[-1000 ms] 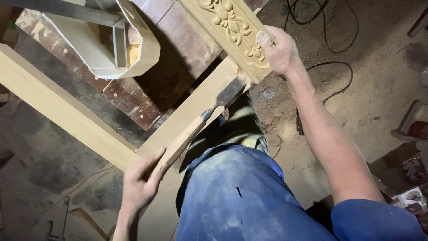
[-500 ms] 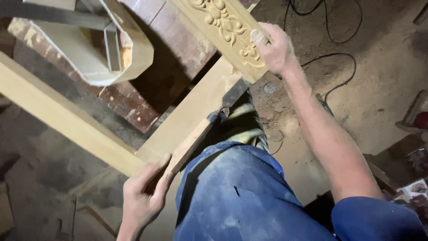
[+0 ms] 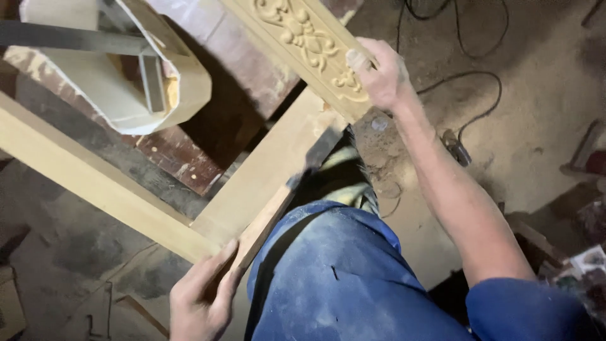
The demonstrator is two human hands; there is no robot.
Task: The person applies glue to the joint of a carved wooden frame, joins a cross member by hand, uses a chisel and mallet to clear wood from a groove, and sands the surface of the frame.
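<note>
Left hand point(image 3: 199, 297) has slid up since a moment ago, fingers now wrapped round the thin wooden strip point(image 3: 265, 218) lying along the plain beam point(image 3: 95, 183). Right hand point(image 3: 379, 72) clenches the carved board point(image 3: 309, 47), probably resting on that beam's far end.

Your left hand point(image 3: 201, 297) runs off the bottom edge, so you cannot see its wrist, and its fingers are blurred. The carved board point(image 3: 303, 44) is cut by the top edge. Your thumb and palm of the right hand point(image 3: 379, 72) cover its lower end. Your knee point(image 3: 341, 278) hides the floor below the plain plank point(image 3: 265, 183).
</note>
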